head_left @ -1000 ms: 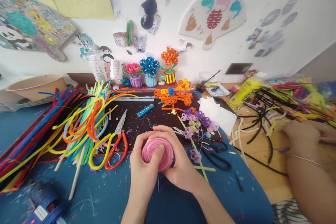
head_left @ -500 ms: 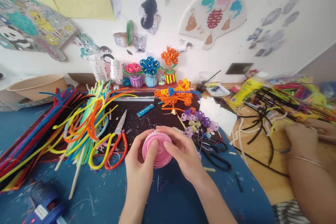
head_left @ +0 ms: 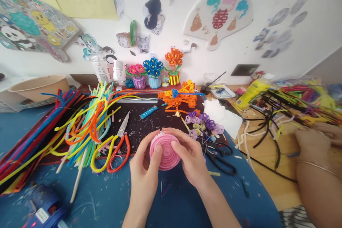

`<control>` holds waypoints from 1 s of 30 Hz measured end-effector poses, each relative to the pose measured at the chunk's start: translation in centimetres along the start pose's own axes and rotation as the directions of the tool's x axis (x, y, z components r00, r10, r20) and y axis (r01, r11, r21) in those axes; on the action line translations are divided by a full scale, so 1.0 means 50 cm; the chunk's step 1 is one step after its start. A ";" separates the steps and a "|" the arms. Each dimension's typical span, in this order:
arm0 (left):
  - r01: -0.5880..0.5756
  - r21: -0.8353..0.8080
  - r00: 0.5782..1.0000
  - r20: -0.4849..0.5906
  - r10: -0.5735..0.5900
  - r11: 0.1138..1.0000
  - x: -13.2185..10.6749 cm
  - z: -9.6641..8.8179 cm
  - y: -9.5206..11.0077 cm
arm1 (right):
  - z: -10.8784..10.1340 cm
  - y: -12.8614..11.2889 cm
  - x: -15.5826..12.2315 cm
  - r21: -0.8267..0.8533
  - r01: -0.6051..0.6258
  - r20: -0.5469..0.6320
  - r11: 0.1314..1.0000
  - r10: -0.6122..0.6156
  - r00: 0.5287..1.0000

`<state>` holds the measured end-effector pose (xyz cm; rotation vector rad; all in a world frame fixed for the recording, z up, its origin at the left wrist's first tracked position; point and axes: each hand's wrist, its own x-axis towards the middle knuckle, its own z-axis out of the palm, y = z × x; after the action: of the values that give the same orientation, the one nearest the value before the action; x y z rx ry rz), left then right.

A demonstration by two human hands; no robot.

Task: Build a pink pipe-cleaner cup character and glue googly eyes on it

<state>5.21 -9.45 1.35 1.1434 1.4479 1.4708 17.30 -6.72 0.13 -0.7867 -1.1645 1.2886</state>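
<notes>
Between my two hands, above the blue table mat, is a pink coiled pipe-cleaner disc [head_left: 166, 155] with a whitish edge at its top. My left hand [head_left: 146, 167] grips its left side, thumb pressed on the spiral face. On the right side my right hand [head_left: 191, 160] holds it the same way, thumb on the face and fingers curled behind. The fingertips at the back are partly hidden by the disc. Left of my hands lie orange-handled scissors [head_left: 121, 142]; to the right are black scissors [head_left: 220, 156] beside purple pipe-cleaner flowers [head_left: 204, 123].
Bundles of coloured pipe cleaners [head_left: 91, 124] cover the left side, with a blue glue gun [head_left: 45, 210] in the near corner. Small flower pots [head_left: 155, 82] stand along the wall. At the right, a co-worker's hand [head_left: 311, 142] rests near black pipe cleaners [head_left: 269, 124].
Both hands and the pink disc have shifted slightly to the right, and the disc's spiral face shows more fully. The whole view has moved a little.
</notes>
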 end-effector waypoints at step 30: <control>-0.139 0.131 0.990 0.029 0.136 0.982 -0.012 -0.004 0.000 | -0.001 -0.002 0.000 0.179 -0.236 0.197 0.955 0.200 0.960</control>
<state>5.19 -10.07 1.31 1.3601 1.4968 1.4694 17.39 -6.74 0.18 -0.6756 -1.0863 1.6615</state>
